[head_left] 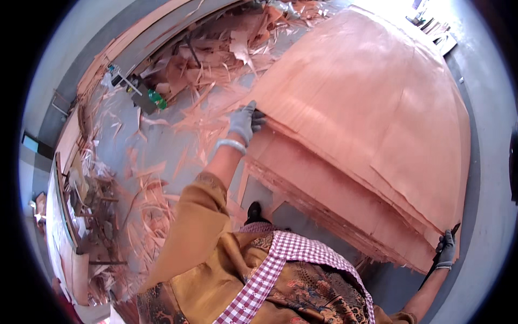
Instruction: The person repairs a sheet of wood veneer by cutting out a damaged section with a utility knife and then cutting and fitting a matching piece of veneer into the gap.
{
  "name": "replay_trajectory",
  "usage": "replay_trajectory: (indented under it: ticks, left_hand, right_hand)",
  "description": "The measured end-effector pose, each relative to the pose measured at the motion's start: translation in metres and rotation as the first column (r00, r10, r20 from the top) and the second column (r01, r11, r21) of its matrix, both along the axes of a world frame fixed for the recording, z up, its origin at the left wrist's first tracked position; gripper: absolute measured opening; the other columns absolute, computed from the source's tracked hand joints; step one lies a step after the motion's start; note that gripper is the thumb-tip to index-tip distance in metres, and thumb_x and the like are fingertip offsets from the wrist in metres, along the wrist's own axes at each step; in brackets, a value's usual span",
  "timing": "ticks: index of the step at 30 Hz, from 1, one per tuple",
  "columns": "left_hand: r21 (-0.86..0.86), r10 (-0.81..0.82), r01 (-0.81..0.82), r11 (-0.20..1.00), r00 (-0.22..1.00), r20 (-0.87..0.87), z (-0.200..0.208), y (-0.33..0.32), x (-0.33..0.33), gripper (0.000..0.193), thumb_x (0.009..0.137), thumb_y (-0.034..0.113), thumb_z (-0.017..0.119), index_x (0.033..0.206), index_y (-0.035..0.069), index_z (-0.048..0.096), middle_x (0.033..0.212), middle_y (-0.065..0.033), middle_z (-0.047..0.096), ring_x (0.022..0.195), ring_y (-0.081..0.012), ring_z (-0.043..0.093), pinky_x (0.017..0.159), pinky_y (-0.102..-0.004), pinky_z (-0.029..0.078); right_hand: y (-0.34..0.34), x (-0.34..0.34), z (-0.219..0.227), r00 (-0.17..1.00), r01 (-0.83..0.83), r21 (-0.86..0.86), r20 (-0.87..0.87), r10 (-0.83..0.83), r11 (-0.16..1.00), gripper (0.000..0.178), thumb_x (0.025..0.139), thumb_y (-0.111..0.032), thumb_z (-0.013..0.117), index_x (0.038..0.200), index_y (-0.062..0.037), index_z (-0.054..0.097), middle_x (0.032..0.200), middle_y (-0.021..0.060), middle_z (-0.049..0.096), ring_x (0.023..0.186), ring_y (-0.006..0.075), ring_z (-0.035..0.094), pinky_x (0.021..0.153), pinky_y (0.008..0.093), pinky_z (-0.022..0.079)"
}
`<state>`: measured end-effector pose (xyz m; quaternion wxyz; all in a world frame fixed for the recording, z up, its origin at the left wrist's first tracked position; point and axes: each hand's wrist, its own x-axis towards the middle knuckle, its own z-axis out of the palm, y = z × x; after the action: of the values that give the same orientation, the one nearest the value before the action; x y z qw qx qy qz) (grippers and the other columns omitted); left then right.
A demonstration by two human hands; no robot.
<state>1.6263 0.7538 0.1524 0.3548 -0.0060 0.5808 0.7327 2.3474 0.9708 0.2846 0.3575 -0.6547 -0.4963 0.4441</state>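
A: Where did the thin wood sheet lie?
B: It lay atop a stack of similar sheets, ahead of the person and to the right.
A: How did the hands stand to it?
B: The gloved left hand was at its near left corner, fingers partly bent; the gloved right hand, fingers curled, was at the near right corner, beside a slim dark object. How firmly either hand gripped could not be told.
A: And its direction?
B: The near edge slanted from the left hand down toward the right, the sheet spreading away beyond. Each hand was nearest its own corner; the lens's bending hid which side was longer.
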Motion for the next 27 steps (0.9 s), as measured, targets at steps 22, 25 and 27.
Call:
replay_trajectory:
  ticks: [22,25,27]
  left_hand:
    - [-0.585,-0.512,-0.194,0.787,0.322,-0.796,-0.048,-0.002,0.008,0.012,0.085,0.015,0.054,0.078,0.012,0.063,0.074,-0.0072,0.062,0.067,-0.0195,0.059,0.057,-0.0342,0.048]
    - [-0.295,-0.012,-0.081,0.952,0.954,-0.300,-0.026,0.000,0.020,0.015,0.078,0.022,0.070,0.084,0.009,0.064,0.074,0.0000,0.060,0.063,-0.0106,0.051,0.054,-0.0260,0.044]
    - [-0.233,0.012,-0.090,0.968,0.949,-0.315,-0.030,0.006,0.015,0.014,0.077,0.020,0.071,0.084,0.010,0.064,0.077,0.0008,0.060,0.063,-0.0103,0.051,0.053,-0.0244,0.043]
  right_hand:
    - [0.044,0.043,-0.044,0.996,-0.063,0.082,-0.062,0.068,0.995,0.055,0.087,-0.021,0.061,0.138,-0.0148,0.039,0.060,-0.0051,0.044,0.046,0.0024,0.039,0.038,0.0175,0.025]
    - [0.030,0.019,-0.033,0.984,0.034,0.032,0.171,-0.039,0.999,0.021,0.081,-0.026,0.068,0.094,-0.0129,0.058,0.060,-0.0022,0.054,0.040,0.0043,0.042,0.035,0.0186,0.029]
    - [0.035,0.036,-0.044,0.986,0.041,0.062,0.160,-0.051,0.997,0.020,0.081,-0.027,0.068,0.092,-0.0121,0.059,0.059,-0.0006,0.055,0.039,0.0050,0.043,0.034,0.0195,0.030]
